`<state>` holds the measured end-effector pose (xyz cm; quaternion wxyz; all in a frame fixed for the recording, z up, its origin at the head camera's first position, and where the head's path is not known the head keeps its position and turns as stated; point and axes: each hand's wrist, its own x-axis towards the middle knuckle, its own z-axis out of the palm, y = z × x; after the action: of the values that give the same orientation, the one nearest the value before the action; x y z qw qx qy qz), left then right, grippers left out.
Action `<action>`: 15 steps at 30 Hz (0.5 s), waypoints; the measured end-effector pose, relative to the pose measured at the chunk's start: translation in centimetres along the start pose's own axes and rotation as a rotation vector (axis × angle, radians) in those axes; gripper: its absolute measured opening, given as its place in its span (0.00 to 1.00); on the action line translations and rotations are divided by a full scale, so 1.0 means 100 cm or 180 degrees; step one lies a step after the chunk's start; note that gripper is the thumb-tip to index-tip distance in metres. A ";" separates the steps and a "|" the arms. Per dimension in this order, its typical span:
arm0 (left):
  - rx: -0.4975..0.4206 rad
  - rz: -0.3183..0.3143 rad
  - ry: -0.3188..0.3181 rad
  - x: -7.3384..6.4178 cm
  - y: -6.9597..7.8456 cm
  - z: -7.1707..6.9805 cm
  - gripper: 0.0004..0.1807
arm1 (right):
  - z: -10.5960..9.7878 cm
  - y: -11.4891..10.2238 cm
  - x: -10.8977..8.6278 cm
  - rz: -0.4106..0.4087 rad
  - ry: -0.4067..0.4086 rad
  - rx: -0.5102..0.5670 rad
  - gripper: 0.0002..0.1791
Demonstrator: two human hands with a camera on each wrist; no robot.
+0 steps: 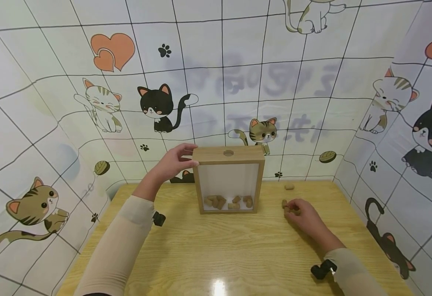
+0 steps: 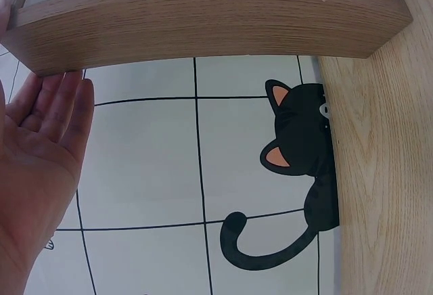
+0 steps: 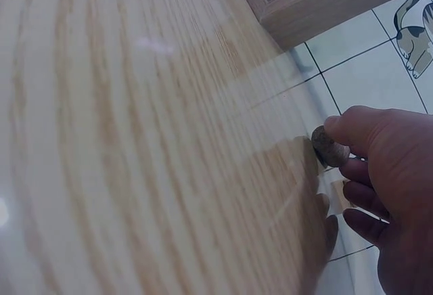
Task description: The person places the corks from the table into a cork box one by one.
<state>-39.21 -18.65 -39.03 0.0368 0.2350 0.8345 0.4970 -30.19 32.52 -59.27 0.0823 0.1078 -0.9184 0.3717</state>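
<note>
An upright shallow wooden box (image 1: 212,155) with a see-through front and a round hole in its top stands on the table. Several corks (image 1: 233,205) lie at its bottom. My left hand (image 1: 171,163) holds its upper left corner, thumb at the front edge and fingers behind; the left wrist view shows those fingertips against the side panel. To the right of the box, my right hand (image 1: 306,216) pinches a cork (image 3: 331,147) between thumb and forefinger, close to the tabletop. Another cork (image 1: 284,203) is just beyond its fingertips, and the hand partly hides the ones beneath.
A single cork (image 1: 289,186) lies near the table's back edge. The wood-grain table (image 1: 216,246) meets walls (image 1: 208,94) printed with cats and grid lines at the back and sides. Black wrist mounts (image 1: 323,269) stick out from both sleeves.
</note>
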 end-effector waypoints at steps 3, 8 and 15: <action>-0.0011 -0.0008 -0.0001 0.000 0.001 0.000 0.38 | 0.000 -0.001 -0.001 -0.0038 0.0009 -0.0010 0.14; 0.0029 -0.0030 0.0015 0.000 0.002 0.000 0.38 | -0.001 -0.003 -0.003 -0.0089 -0.0001 0.0013 0.14; 0.0048 -0.0048 0.0009 -0.001 0.004 0.000 0.38 | -0.002 -0.008 -0.006 0.0017 -0.0061 0.0004 0.14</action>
<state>-38.99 -18.50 -38.72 0.0376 0.2283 0.8400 0.4908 -29.39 32.20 -58.77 0.0724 0.1090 -0.9192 0.3715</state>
